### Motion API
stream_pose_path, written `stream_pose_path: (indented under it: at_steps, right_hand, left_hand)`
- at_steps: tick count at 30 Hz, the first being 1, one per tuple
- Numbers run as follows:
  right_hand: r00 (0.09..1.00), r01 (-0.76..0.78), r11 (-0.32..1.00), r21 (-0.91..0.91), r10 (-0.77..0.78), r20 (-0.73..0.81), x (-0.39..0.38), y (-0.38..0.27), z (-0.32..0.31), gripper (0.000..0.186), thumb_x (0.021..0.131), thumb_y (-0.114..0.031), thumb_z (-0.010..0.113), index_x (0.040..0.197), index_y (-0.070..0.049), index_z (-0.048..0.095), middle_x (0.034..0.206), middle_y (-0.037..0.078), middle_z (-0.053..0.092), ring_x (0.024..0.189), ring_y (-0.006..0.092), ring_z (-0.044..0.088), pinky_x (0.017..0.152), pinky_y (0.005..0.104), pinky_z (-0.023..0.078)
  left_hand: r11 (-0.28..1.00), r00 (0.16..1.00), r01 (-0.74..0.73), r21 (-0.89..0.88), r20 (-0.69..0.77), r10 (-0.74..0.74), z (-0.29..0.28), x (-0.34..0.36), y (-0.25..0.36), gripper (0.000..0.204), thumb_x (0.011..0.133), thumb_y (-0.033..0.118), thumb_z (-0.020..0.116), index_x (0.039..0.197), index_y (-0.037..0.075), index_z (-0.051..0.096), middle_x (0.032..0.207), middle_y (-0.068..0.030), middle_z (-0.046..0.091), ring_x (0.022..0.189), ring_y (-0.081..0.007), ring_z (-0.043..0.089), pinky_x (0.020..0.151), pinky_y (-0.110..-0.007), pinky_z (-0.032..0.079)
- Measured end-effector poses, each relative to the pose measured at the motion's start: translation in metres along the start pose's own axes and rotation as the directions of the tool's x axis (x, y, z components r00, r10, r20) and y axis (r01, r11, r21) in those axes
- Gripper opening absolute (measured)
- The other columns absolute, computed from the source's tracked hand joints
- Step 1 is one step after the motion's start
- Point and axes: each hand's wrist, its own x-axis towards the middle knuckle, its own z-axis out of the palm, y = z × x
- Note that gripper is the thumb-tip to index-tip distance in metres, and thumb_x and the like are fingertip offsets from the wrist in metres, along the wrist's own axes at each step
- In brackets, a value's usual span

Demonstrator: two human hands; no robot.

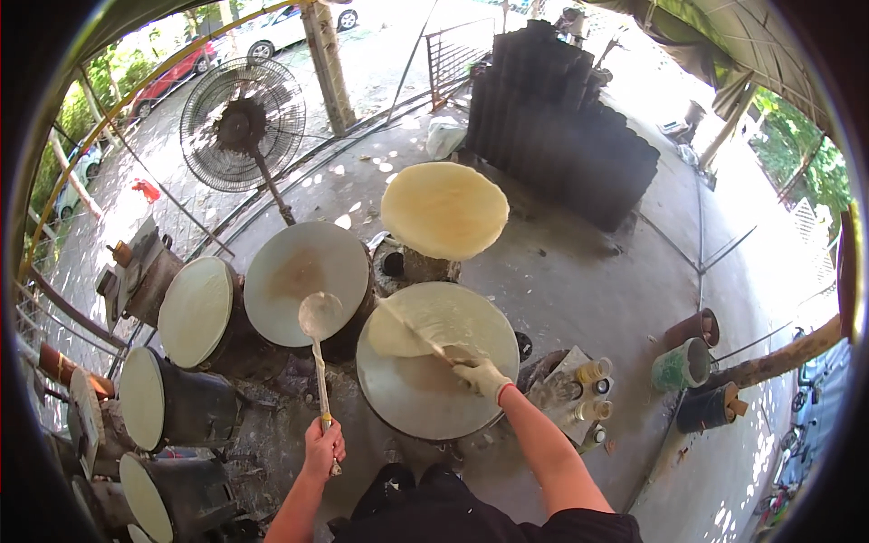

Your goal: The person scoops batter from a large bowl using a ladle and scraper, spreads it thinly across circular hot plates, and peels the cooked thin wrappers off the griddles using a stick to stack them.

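Observation:
In my left hand point(324, 445), bare and closed, is the handle of a long ladle point(319, 317). Its batter-coated bowl hangs over the near edge of a round griddle point(294, 258) with a brownish middle. My right hand point(482, 376), in a pale work glove with a red cuff, grips a long spreader point(418, 335), blurred along its far end. The spreader lies over a larger round griddle point(434, 412) in front of me. Pale wet batter point(457, 312) covers this griddle's far part, while its near part is bare grey.
Beyond the griddle a round yellow flatbread point(444, 210) lies above a drum stove point(416, 265). More batter-covered griddles point(195, 312) on drums curve along my left. A standing fan point(243, 125), dark stacked sheets point(552, 118), jars point(593, 371) and buckets point(681, 364) stand around.

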Motion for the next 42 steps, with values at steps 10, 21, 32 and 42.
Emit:
stream_pose_path:
  at_steps: [10,21,32,42]
  right_hand:
    - [1.000,-0.007,0.981,0.193,0.011,-0.021,0.020,-0.010,-0.034,0.043,0.083,-0.033,0.067,0.119,-0.010,0.063,0.064,-0.001,0.054,0.044,0.0061,0.040,0.039,0.0236,0.030]
    - [0.956,-0.288,0.956,-0.049,0.290,0.051,-0.009,0.030,-0.083,0.023,0.086,-0.028,0.063,0.101,-0.012,0.068,0.060,-0.002,0.051,0.041,0.0081,0.039,0.036,0.0252,0.028]
    - [0.992,-0.112,0.993,-0.034,0.114,0.050,-0.005,0.034,-0.063,0.036,0.083,-0.033,0.067,0.115,-0.017,0.068,0.066,0.000,0.053,0.045,0.0082,0.039,0.041,0.0237,0.033]
    - [0.996,0.001,0.998,0.071,-0.007,0.084,-0.048,0.077,-0.042,0.035,0.085,-0.030,0.066,0.114,-0.011,0.067,0.066,-0.002,0.055,0.048,0.0068,0.044,0.042,0.0235,0.035]
  left_hand:
    - [0.969,0.969,0.073,0.235,-0.248,-0.013,0.004,-0.041,-0.054,0.009,0.091,0.010,0.052,0.088,0.007,0.045,0.058,-0.0002,0.044,0.040,-0.0083,0.042,0.036,-0.027,0.036]
    - [0.297,0.949,0.018,0.955,-0.110,0.297,0.007,-0.085,-0.121,0.016,0.086,0.013,0.055,0.097,0.004,0.047,0.075,-0.0213,0.062,0.071,-0.0450,0.060,0.060,-0.053,0.046]
    - [0.037,0.953,0.034,0.999,-0.044,0.298,0.015,-0.134,-0.154,0.018,0.085,0.013,0.052,0.099,0.004,0.045,0.082,-0.0195,0.061,0.068,-0.0416,0.062,0.059,-0.053,0.049]
    - [0.014,0.941,-0.102,0.995,0.092,0.326,-0.006,-0.137,-0.142,0.019,0.085,0.012,0.053,0.100,0.003,0.046,0.083,-0.0191,0.062,0.069,-0.0414,0.062,0.060,-0.052,0.049]
